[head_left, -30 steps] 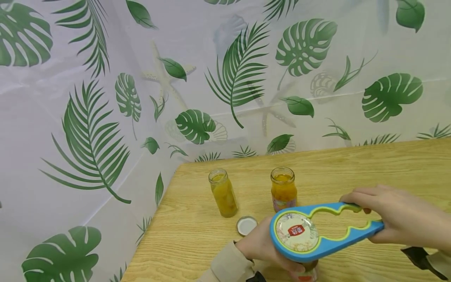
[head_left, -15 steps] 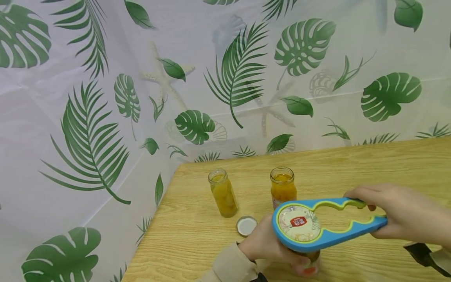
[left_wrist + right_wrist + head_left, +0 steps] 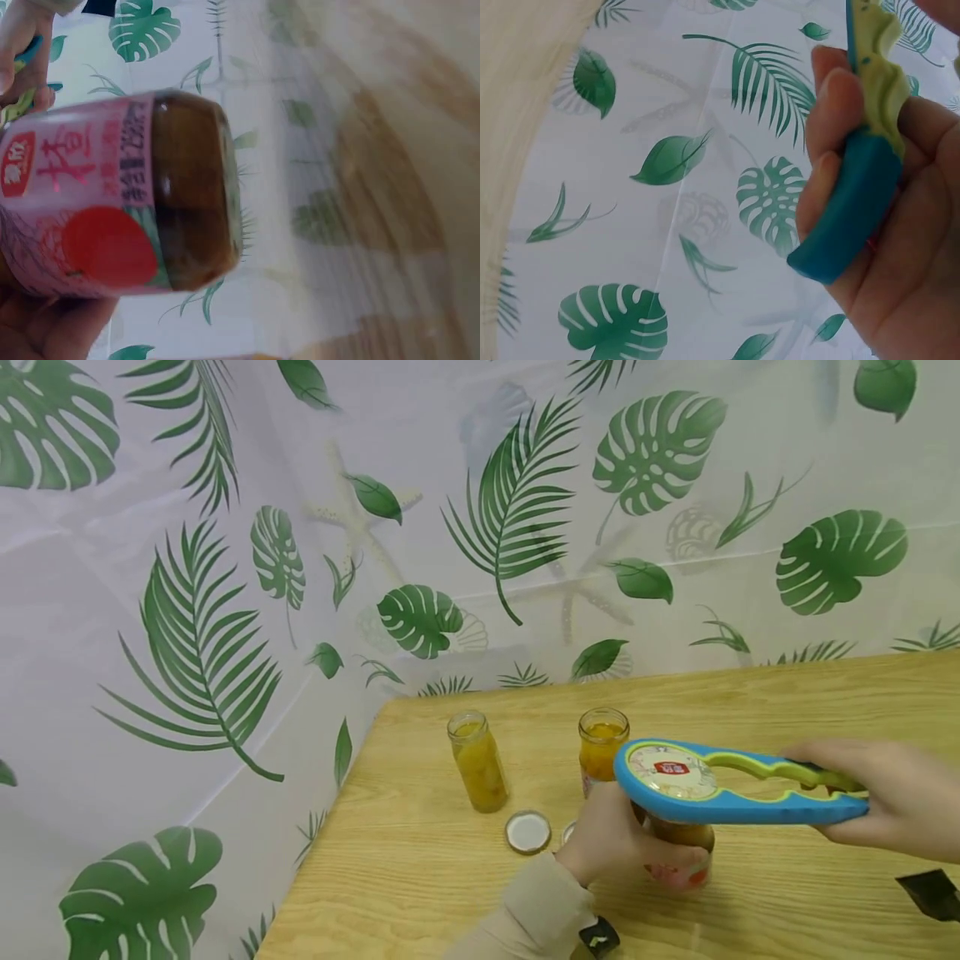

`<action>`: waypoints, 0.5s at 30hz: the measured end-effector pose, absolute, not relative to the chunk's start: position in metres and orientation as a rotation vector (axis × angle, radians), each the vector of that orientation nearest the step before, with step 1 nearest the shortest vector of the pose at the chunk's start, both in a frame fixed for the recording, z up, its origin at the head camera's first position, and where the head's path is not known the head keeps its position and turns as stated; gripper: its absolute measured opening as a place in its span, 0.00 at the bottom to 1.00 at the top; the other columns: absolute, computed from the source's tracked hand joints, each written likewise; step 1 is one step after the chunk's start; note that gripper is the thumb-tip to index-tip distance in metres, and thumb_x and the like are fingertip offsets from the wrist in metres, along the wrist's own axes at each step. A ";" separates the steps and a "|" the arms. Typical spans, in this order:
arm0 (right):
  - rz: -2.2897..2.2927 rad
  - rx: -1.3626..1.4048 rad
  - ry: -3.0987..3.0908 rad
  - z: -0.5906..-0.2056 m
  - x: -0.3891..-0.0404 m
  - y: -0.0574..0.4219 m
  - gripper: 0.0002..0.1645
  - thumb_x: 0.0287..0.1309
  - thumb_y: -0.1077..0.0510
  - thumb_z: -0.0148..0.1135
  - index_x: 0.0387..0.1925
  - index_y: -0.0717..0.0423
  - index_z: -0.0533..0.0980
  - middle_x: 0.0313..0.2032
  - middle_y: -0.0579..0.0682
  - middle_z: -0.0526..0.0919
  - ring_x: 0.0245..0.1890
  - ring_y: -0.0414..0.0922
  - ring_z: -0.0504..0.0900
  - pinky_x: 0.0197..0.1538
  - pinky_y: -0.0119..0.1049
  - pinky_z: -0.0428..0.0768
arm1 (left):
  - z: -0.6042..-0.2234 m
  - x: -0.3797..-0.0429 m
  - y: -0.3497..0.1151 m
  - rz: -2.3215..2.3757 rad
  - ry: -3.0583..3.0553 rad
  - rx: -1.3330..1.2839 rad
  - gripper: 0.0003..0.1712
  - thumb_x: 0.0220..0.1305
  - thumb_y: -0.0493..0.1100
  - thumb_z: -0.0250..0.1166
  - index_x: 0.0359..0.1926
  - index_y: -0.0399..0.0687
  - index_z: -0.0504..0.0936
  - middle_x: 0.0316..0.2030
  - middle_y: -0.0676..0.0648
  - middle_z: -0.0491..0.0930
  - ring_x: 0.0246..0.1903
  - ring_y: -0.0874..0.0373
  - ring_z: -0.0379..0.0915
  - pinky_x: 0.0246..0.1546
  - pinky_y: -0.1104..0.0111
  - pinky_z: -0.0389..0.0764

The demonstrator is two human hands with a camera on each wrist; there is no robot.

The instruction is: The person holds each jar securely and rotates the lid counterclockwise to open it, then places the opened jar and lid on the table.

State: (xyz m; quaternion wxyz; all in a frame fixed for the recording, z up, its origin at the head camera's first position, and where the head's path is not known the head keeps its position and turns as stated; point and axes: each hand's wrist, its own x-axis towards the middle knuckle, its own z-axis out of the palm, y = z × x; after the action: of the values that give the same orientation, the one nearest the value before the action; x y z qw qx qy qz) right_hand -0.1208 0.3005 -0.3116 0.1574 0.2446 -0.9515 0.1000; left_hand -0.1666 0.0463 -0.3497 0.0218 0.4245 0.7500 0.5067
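My left hand (image 3: 611,839) grips a glass jar with brown contents and a pink label (image 3: 112,187); a red fruit is printed on the label. In the left wrist view the jar's base appears raised off the table. The wide end of a blue and yellow-green jar opener (image 3: 742,812) sits around the jar's patterned lid (image 3: 671,771). With curled fingers my right hand (image 3: 896,802) holds the far end of the opener's handle. The right wrist view shows those fingers wrapped around the blue handle tip (image 3: 859,199). Part of the jar's neck is hidden behind my left hand.
A tall lidless jar with yellow contents (image 3: 480,768) stands at the back left of the wooden table (image 3: 390,885). Another lidless jar, with orange contents (image 3: 598,752), stands behind my left hand. One loose lid (image 3: 528,832) lies flat, with another lid (image 3: 567,832) partly hidden beside it.
Both hands, the jar and the opener have moved up and to the right in the head view. The opener now appears flatter. Part of a second loose lid has come into sight.
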 end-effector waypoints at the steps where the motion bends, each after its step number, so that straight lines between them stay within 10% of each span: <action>1: 0.278 0.680 -2.736 -0.313 -0.120 0.303 0.31 0.27 0.54 0.75 0.40 0.56 0.74 0.28 0.36 0.72 0.22 0.29 0.62 0.21 0.28 0.65 | -0.353 -0.169 0.050 1.522 2.391 1.286 0.34 0.37 0.39 0.75 0.50 0.49 0.73 0.44 0.59 0.75 0.41 0.75 0.66 0.42 0.81 0.68; 15: 0.347 0.674 -2.539 -0.337 -0.107 0.343 0.33 0.22 0.60 0.77 0.38 0.58 0.71 0.24 0.32 0.66 0.19 0.26 0.58 0.17 0.23 0.58 | -0.372 -0.185 0.094 1.443 2.567 1.049 0.27 0.36 0.48 0.75 0.42 0.56 0.79 0.34 0.66 0.78 0.34 0.79 0.68 0.34 0.85 0.68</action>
State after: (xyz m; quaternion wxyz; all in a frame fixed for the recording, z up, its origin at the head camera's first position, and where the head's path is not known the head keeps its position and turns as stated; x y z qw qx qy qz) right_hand -0.1073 0.3434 -0.3366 0.2434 0.2467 -0.9294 0.1270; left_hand -0.1851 0.0942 -0.3723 0.0080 0.3356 0.8211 0.4616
